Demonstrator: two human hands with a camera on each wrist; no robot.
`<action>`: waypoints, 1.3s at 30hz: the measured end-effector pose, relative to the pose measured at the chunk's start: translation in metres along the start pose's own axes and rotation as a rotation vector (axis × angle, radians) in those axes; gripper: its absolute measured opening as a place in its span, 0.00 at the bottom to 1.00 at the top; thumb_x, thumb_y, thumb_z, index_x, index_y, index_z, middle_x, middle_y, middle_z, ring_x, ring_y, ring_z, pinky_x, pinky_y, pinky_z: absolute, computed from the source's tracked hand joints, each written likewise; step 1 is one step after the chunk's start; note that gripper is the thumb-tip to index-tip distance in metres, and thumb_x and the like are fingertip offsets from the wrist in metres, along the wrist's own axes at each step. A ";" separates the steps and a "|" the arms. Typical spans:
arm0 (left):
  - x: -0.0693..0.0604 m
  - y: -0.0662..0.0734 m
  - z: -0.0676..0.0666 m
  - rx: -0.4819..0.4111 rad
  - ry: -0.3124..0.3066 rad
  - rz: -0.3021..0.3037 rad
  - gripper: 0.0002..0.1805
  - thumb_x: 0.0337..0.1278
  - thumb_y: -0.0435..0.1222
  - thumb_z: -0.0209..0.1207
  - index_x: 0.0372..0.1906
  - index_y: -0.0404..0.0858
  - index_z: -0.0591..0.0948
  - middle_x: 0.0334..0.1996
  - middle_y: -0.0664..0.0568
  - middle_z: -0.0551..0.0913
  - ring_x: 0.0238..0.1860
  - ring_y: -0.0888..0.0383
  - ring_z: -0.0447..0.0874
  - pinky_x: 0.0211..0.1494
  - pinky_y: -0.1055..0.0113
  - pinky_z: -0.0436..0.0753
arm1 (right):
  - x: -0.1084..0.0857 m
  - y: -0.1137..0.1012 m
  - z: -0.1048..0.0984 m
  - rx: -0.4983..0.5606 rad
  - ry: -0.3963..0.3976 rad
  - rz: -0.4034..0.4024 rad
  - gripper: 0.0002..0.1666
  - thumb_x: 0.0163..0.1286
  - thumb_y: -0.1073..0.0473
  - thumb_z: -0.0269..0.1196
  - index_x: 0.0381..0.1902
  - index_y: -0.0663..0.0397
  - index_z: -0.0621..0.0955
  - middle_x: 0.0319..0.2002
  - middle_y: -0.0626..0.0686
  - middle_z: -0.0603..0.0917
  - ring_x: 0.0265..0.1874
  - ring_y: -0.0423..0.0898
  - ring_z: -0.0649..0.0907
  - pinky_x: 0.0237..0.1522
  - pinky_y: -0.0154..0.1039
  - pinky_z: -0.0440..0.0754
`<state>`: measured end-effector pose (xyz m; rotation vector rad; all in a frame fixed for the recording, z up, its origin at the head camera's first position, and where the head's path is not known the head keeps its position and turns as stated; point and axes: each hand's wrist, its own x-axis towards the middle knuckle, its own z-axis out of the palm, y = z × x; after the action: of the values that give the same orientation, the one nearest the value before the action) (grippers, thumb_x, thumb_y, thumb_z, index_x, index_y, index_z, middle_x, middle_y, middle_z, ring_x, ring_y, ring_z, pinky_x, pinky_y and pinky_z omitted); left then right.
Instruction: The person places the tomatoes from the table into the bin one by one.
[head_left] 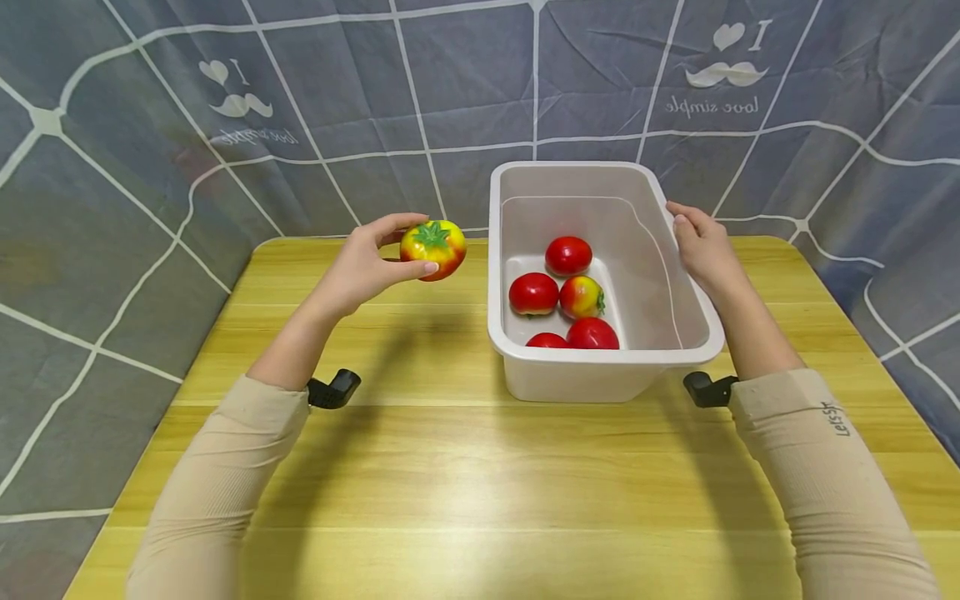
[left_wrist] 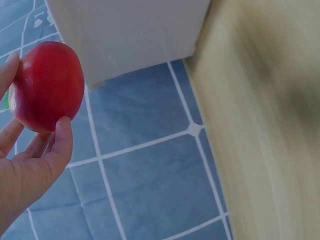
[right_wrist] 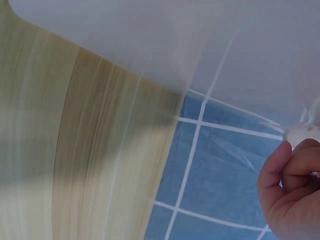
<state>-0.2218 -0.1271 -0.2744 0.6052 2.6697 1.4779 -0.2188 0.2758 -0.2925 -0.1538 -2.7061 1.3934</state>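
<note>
My left hand (head_left: 367, 265) holds a yellow-and-red toy tomato (head_left: 433, 248) with a green leafy top, gripped between thumb and fingers. It is above the table, left of a white plastic bin (head_left: 570, 379). In the left wrist view the smooth red underside of the tomato (left_wrist: 49, 85) faces the camera. My right hand (head_left: 705, 246) grips the bin's right rim near the far corner; in the right wrist view its fingers (right_wrist: 295, 185) are curled at the rim. Inside the bin lie several tomatoes, mostly red (head_left: 533, 294), and one yellow-red with a green top (head_left: 582, 297).
The bin stands on a light wooden table (head_left: 420, 483), right of centre and towards the far edge. A grey-blue curtain (head_left: 360, 92) with white lines hangs behind and along both sides. A black wrist mount (head_left: 334, 389) juts from the left sleeve, another (head_left: 708, 389) from the right.
</note>
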 end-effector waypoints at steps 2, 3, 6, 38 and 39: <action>0.002 0.005 0.000 0.003 -0.001 0.006 0.32 0.48 0.37 0.68 0.61 0.39 0.72 0.58 0.48 0.73 0.57 0.51 0.71 0.53 0.58 0.77 | 0.000 0.000 0.000 -0.006 -0.001 0.002 0.31 0.76 0.48 0.35 0.71 0.55 0.59 0.67 0.65 0.61 0.60 0.62 0.66 0.62 0.56 0.63; 0.002 0.007 0.001 0.005 0.000 0.007 0.32 0.48 0.38 0.68 0.61 0.40 0.73 0.58 0.49 0.73 0.57 0.52 0.71 0.52 0.58 0.78 | 0.000 0.001 -0.001 -0.007 -0.001 0.003 0.31 0.76 0.48 0.35 0.71 0.55 0.59 0.67 0.65 0.61 0.60 0.62 0.66 0.62 0.56 0.63; 0.006 0.015 0.003 -0.009 -0.004 0.015 0.32 0.48 0.38 0.68 0.61 0.41 0.73 0.58 0.50 0.74 0.57 0.53 0.71 0.52 0.59 0.78 | 0.000 0.000 -0.001 -0.005 0.000 0.003 0.31 0.76 0.48 0.35 0.71 0.55 0.59 0.67 0.65 0.61 0.60 0.61 0.67 0.62 0.56 0.63; 0.039 0.049 0.059 -0.105 -0.136 0.114 0.31 0.49 0.39 0.67 0.61 0.42 0.73 0.57 0.52 0.74 0.56 0.55 0.71 0.52 0.67 0.77 | 0.000 -0.001 -0.001 0.000 -0.009 0.021 0.31 0.75 0.47 0.35 0.71 0.54 0.59 0.67 0.64 0.61 0.59 0.61 0.67 0.61 0.56 0.64; 0.040 0.049 0.061 -0.099 -0.146 0.108 0.31 0.49 0.39 0.67 0.61 0.43 0.72 0.57 0.52 0.74 0.56 0.54 0.71 0.52 0.67 0.77 | 0.000 -0.001 -0.001 -0.003 -0.010 0.022 0.31 0.75 0.47 0.35 0.71 0.53 0.59 0.67 0.63 0.61 0.59 0.61 0.67 0.61 0.56 0.64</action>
<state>-0.2297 -0.0406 -0.2609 0.8279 2.4742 1.5165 -0.2190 0.2763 -0.2910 -0.1784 -2.7234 1.3994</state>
